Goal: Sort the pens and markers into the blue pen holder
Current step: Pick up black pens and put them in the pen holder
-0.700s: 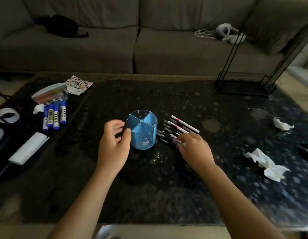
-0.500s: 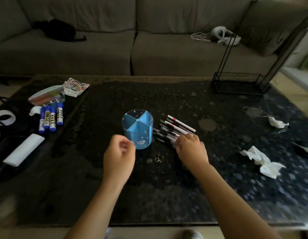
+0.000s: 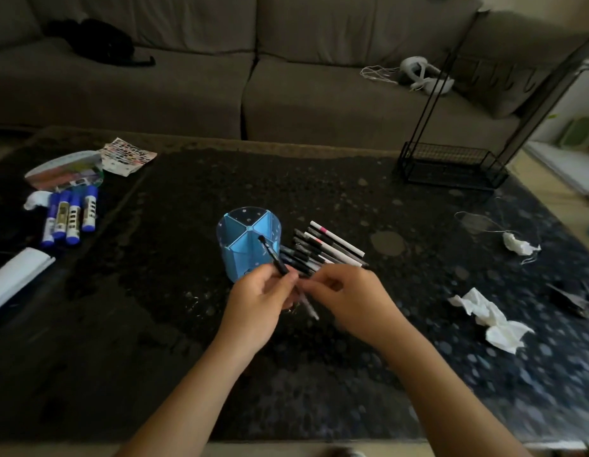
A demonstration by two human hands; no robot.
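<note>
Two bare hands meet just in front of the blue pen holder, which stands upright near the middle of the dark speckled table. Its interior is split by partitions into wedge compartments; none shows any content from this angle. The left hand has its grip closed around a black pen, pinched near the lower end, with the shaft angled up and leftward so that its tip lies across the holder's near wall. The right hand has fingers curled and pinched close against the left fingertips; a pale slender pen runs down between the two hands, but which hand holds it cannot be told.

A row of pens, black and white-bodied, one with a pink band, lies flat on the table just right of the holder, touching or nearly touching it. Four blue-capped markers lie side by side at far left, well apart from the holder. Crumpled white tissues lie at right. A black wire rack stands at the far right corner, before a grey sofa.
</note>
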